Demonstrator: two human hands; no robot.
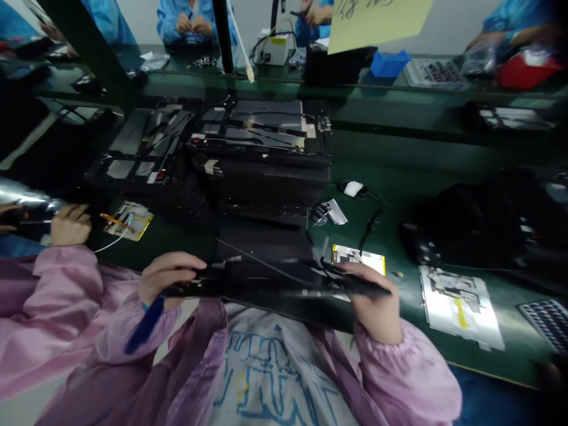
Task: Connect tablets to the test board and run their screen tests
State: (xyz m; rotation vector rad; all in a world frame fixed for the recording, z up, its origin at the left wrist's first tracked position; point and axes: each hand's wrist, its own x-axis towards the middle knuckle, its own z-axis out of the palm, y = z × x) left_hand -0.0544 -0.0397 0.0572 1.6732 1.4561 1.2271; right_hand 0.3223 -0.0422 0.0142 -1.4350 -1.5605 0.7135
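A thin black device panel [275, 281] spans the space between my hands, tilted nearly edge-on and smeared by motion. My left hand [164, 275] grips its left end, thumb and fingers closed on it. From beneath that hand sticks a dark blue handle-like thing [145, 324]; what it belongs to is hidden. My right hand [375, 296] is wrapped round the panel's right end. Just beyond the right hand lies a pale flat part with yellow edges [378, 262]. Behind the panel, a dark flat surface [266, 244] lies on the green bench.
Stacked black device housings [266, 177] rise behind the panel, with another stack [146, 148] to the left. A silver plate [470, 319] and a black bag-like heap [474, 219] are at right. A co-worker's hand [71, 225] is close on the left.
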